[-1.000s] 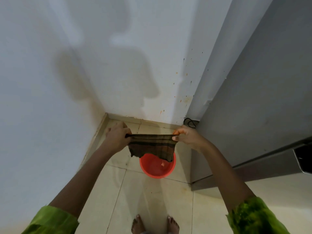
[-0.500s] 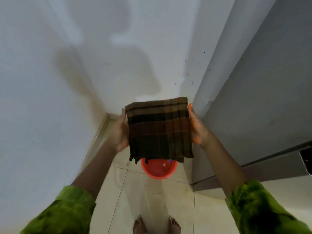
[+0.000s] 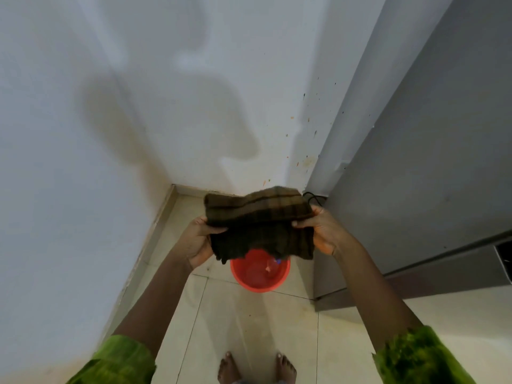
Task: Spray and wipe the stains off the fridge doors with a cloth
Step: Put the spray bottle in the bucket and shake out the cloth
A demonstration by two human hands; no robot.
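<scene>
A dark brown checked cloth [image 3: 260, 223] hangs folded over between both hands, above a red bucket. My left hand [image 3: 195, 241] grips its left edge, thumb on top. My right hand [image 3: 322, 231] grips its right edge. The grey fridge [image 3: 432, 167] stands at the right, its side panel close to my right hand. No spray bottle is clearly in view.
A red bucket [image 3: 259, 279] with water and a small item in it sits on the tiled floor [image 3: 249, 328] below the cloth. White walls [image 3: 110, 134] meet in the corner, with small orange specks near the fridge. My bare feet show at the bottom. A black cable lies behind the fridge.
The cloth went from stretched low, to held up flat, to lowered and folded over on itself. Both hands have kept their hold on its edges.
</scene>
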